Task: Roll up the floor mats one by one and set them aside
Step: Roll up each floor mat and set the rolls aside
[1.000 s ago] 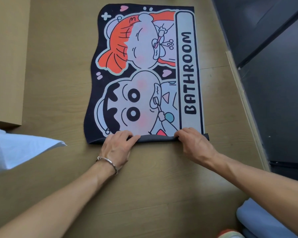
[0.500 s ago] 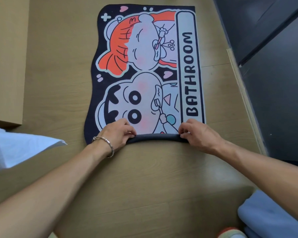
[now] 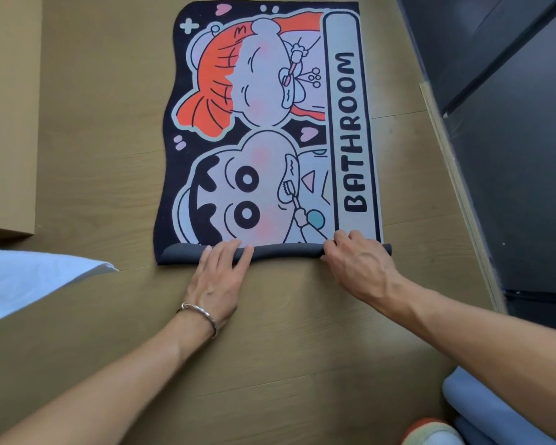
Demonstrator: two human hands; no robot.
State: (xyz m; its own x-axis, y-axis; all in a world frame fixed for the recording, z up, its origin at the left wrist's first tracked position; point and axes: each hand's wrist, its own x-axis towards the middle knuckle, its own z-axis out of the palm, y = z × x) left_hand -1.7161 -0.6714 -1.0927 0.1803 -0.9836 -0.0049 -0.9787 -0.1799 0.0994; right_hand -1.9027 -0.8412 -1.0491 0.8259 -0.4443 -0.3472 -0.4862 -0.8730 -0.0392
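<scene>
One floor mat (image 3: pixel 270 123), lettered "BATHROOM" and showing two cartoon faces, lay on the wood floor (image 3: pixel 302 348) toward 12 o'clock. On its rolled near edge, the left hand (image 3: pixel 217 277) pressed flat-fingered at 7 o'clock, and the right hand (image 3: pixel 357 264) gripped it at 4 o'clock.

A tan board (image 3: pixel 7 117) stands at the left on the wood-grain floor (image 3: pixel 270 364), and dark grey cabinet fronts (image 3: pixel 511 155) line the right.
</scene>
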